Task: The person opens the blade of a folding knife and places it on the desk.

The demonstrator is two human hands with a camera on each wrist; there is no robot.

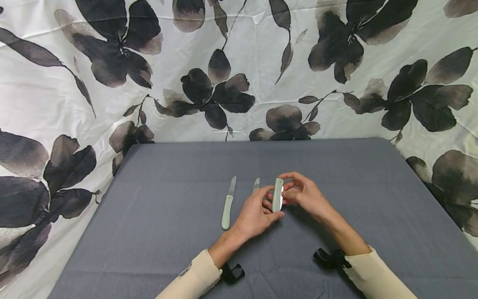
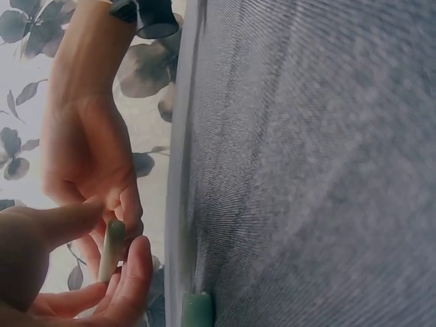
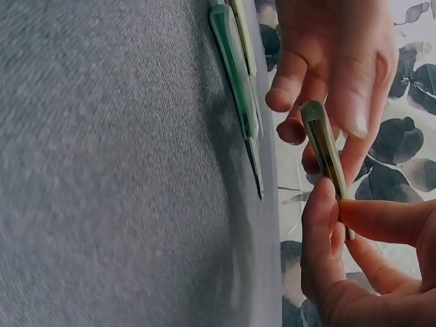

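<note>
In the head view, my left hand (image 1: 255,211) and right hand (image 1: 304,195) meet over the table at a folding knife (image 1: 277,195) with a pale green handle. It stands nearly upright there, a bright strip along its right side. My right thumb and fingers pinch it. The left thumb lies at its lower end, with the left fingers curled behind it. The right wrist view shows a slot along the handle (image 3: 320,136). To the left lies an open knife (image 1: 227,212), blade pointing away. A second open knife (image 1: 256,184) shows only its blade; my left hand hides the rest.
A grey cloth covers the table (image 1: 157,232). Behind it hangs a white curtain (image 1: 276,95) with dark flowers. Black straps with camera mounts (image 1: 233,274) sit at both wrists. The two open knives lie side by side near the left hand.
</note>
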